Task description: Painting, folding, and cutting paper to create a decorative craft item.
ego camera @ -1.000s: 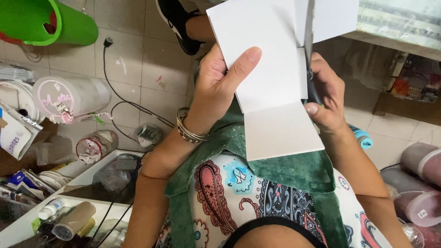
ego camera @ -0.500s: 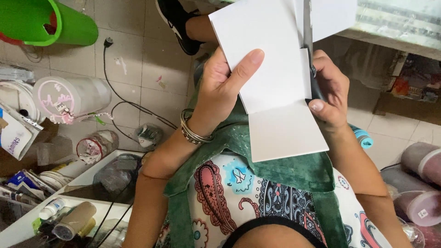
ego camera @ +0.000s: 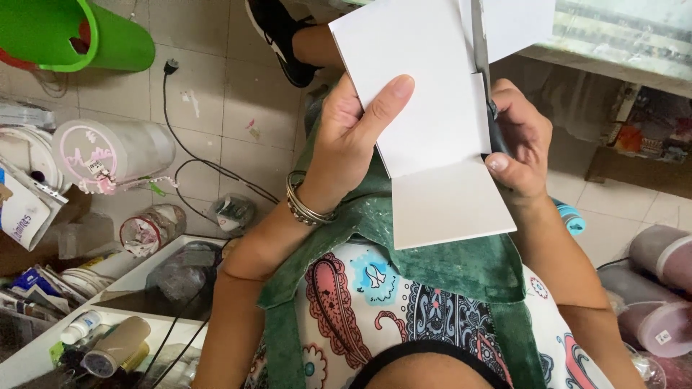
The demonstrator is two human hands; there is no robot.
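The white card (ego camera: 425, 108) was held above the lap, pinched in the left hand (ego camera: 353, 137) grip, thumb extended across its face. The right hand (ego camera: 519, 144) grip was closed on scissors (ego camera: 481, 50) at the card's right edge. A white-labelled bottle (ego camera: 79, 328) lay far lower left of the card.

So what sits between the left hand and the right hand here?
In the head view, the white card sheet spans the gap between the left hand and the right hand, with the scissors cutting along its right side.

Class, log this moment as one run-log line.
left hand: holds white paper | right hand: works scissors | cut: partway
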